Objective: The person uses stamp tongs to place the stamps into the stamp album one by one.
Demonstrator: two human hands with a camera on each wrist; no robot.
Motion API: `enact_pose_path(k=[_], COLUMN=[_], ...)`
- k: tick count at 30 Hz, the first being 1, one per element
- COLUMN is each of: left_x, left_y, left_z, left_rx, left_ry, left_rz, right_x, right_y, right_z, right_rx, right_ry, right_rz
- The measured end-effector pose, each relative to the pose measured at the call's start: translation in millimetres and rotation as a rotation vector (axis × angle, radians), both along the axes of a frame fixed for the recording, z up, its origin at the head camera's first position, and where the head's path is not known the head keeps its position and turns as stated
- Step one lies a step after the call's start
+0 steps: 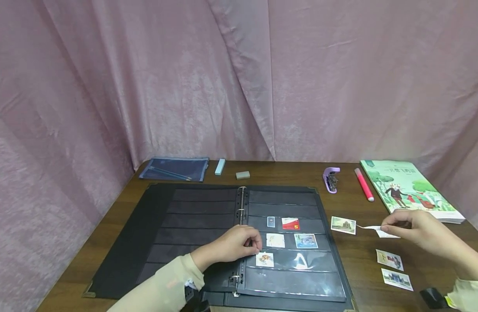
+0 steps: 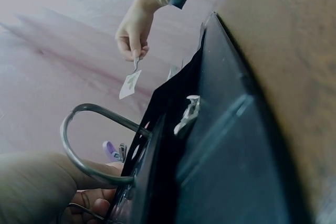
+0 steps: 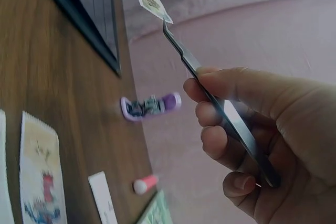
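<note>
My right hand (image 1: 422,229) holds metal tweezers (image 3: 231,116), whose bent tip pinches one corner of a stamp (image 3: 149,1) picturing a building. That stamp (image 1: 343,225) hangs near the right edge of an open black stamp album (image 1: 289,284). My left hand (image 1: 233,245) is over the album's right page, just right of the rings. Its thumb and index finger come together at a pocket strip, beside a small stamp (image 1: 265,259); they appear to pinch the strip's edge. More stamps, including a red one (image 1: 291,223), sit in the pockets above.
Right of the album lie two loose stamps (image 1: 389,259) (image 1: 397,279) and a white paper piece (image 1: 387,234). Behind are a purple stapler (image 1: 331,180), a pink marker (image 1: 364,185) and a green book (image 1: 410,190). A blue pouch (image 1: 174,169) and eraser (image 1: 243,175) lie along the back edge.
</note>
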State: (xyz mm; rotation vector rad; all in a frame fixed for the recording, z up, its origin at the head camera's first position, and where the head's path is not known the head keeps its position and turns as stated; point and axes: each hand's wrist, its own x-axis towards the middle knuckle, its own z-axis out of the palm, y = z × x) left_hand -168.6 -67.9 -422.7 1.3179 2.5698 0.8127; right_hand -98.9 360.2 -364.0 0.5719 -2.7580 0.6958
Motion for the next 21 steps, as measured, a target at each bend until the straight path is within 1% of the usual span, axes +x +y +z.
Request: enact_pose_path(k=[2, 6, 10, 12, 15, 18, 21], left_x=[0.2, 0.0, -0.7, -0.9, -1.0, -0.8, -0.9], left_y=[0, 0, 0, 0, 0, 0, -1], left_z=[0.0, -0.1, -0.8, -1.2, -1.8, -1.3, -1.2], left_rx=[-0.003, -0.007, 0.003, 0.014, 0.02, 0.017, 0.011], left_ry=[0.001, 0.005, 0.007, 0.011, 0.02, 0.021, 0.018], left_rz=[-0.002, -0.002, -0.007, -0.014, -0.021, -0.022, -0.023], right_x=[-0.2, -0.4, -2.9, -4.6, -6.9, -8.5, -11.0], right_y=[-7, -24, -39, -46, -56, -66, -76], right_z=[-0.9, -1.9, -6.4, -9.7, -15.4, -21.3, -27.1], right_rx=[-0.008, -0.019, -0.025, -0.028, -0.043, -0.069, -0.086], right_ry=[0.015, 0.016, 0.02, 0.01, -0.03, -0.066, -0.065], right_rz=[0.023, 0.058, 0.089, 0.094, 0.095, 0.122, 0.15])
